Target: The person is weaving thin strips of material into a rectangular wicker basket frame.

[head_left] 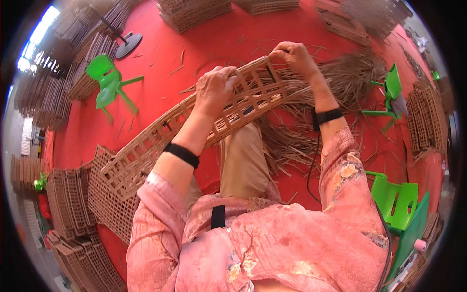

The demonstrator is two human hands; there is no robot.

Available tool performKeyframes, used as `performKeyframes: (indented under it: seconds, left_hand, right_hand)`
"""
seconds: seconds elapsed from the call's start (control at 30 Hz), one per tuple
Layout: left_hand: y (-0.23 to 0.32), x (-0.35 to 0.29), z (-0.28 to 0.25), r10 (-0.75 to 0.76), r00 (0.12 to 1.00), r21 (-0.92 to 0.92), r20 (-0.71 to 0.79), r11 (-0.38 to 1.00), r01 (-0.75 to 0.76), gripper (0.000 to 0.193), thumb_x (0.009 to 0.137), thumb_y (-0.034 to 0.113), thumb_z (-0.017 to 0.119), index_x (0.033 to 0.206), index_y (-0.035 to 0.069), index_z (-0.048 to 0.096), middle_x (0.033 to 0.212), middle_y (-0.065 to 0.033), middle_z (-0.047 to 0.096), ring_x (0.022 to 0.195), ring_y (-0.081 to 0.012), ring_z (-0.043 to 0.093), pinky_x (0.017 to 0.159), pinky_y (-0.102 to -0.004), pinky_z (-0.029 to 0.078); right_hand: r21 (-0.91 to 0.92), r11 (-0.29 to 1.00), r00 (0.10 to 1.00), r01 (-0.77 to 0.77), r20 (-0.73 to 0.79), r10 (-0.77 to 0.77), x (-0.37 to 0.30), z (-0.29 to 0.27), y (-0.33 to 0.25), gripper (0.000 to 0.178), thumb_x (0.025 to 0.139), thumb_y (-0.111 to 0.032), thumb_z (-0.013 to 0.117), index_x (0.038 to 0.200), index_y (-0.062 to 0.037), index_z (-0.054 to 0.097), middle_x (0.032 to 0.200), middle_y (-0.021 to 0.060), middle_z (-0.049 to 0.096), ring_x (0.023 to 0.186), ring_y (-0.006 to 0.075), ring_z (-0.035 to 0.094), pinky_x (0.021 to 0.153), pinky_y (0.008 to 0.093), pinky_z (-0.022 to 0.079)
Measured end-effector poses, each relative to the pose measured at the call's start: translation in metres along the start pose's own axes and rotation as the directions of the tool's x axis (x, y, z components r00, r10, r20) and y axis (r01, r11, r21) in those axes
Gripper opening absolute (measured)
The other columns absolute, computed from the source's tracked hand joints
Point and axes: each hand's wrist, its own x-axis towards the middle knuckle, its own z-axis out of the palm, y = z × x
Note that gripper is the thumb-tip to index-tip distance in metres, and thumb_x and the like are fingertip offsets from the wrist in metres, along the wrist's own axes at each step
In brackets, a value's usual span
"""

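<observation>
I see the lattice panel (194,126) lying across my lap, above the red floor (160,53). Its long axis runs from 8 o'clock, low by the stacked panels (73,204), up to 1 o'clock, where its unfinished end points at the loose strips (340,78). My left hand (214,90) is clamped over the upper rail mid-panel, fingers curled through a gap. My right hand (294,57) pinches the panel's far corner, fingers closed on the rim there; whether a strip is between them too I cannot tell. To weave well, I judge the left hand should keep the frame flat and steady while the right pulls each strip snug along the rail. A green chair (109,82) lies tipped at 10 o'clock.
</observation>
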Motion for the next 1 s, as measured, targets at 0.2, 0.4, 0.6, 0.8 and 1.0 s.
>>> performKeyframes:
  seconds: [0.2, 0.4, 0.6, 0.8, 1.0]
  left_hand:
    - [0.003, 0.015, 0.019, 0.103, 0.994, -0.013, -0.036, 0.995, -0.103, 0.029, 0.092, 0.024, 0.064, 0.113, 0.007, 0.073, 0.106, -0.0120, 0.073, 0.099, -0.0282, 0.070, 0.088, -0.0392, 0.054]
    - [-0.024, 0.011, -0.017, -0.003, 0.990, -0.306, 0.138, 0.951, 0.045, 0.034, 0.094, 0.027, 0.070, 0.118, 0.003, 0.071, 0.110, -0.0109, 0.068, 0.094, -0.0162, 0.068, 0.076, -0.0336, 0.057]
    - [-0.004, -0.066, -0.041, 0.167, 0.966, -0.063, -0.197, 0.981, -0.183, 0.027, 0.088, 0.016, 0.072, 0.112, 0.004, 0.071, 0.111, -0.0124, 0.066, 0.099, -0.0316, 0.067, 0.086, -0.0394, 0.055]
    - [0.020, -0.141, -0.024, 0.222, 0.968, 0.155, -0.114, 0.967, -0.203, 0.024, 0.081, 0.011, 0.075, 0.105, 0.007, 0.071, 0.104, -0.0069, 0.064, 0.102, -0.0270, 0.061, 0.091, -0.0405, 0.047]
    - [0.001, -0.178, -0.023, 0.160, 0.967, 0.251, -0.197, 0.962, -0.108, 0.033, 0.078, 0.011, 0.076, 0.110, 0.010, 0.069, 0.104, -0.0051, 0.061, 0.101, -0.0259, 0.058, 0.088, -0.0409, 0.044]
  right_hand:
    - [-0.018, 0.990, 0.990, -0.141, 0.007, 0.141, -0.014, -0.022, 0.000, 0.022, 0.095, -0.026, 0.068, 0.099, -0.0057, 0.077, 0.092, 0.0067, 0.076, 0.084, 0.0152, 0.070, 0.074, 0.0331, 0.055]
    - [-0.390, 0.919, 0.913, -0.067, -0.395, -0.101, -0.059, -0.007, -0.020, 0.033, 0.094, -0.034, 0.070, 0.115, -0.0079, 0.071, 0.110, 0.0114, 0.070, 0.101, 0.0311, 0.066, 0.089, 0.0420, 0.053]
    - [0.043, 0.935, 0.693, -0.353, -0.659, 0.293, -0.134, 0.015, -0.043, 0.041, 0.098, -0.033, 0.066, 0.122, -0.0003, 0.064, 0.111, 0.0073, 0.068, 0.097, 0.0213, 0.067, 0.082, 0.0356, 0.055]
    - [0.804, 0.433, 0.488, -0.408, -0.209, 0.848, -0.159, 0.061, -0.009, 0.042, 0.099, -0.034, 0.066, 0.126, -0.0025, 0.063, 0.099, 0.0029, 0.069, 0.088, 0.0144, 0.066, 0.074, 0.0291, 0.054]
    - [0.837, 0.471, 0.623, -0.278, -0.216, 0.752, -0.136, 0.089, -0.030, 0.047, 0.098, -0.042, 0.065, 0.121, -0.0011, 0.063, 0.115, 0.0093, 0.065, 0.109, 0.0180, 0.060, 0.092, 0.0351, 0.050]
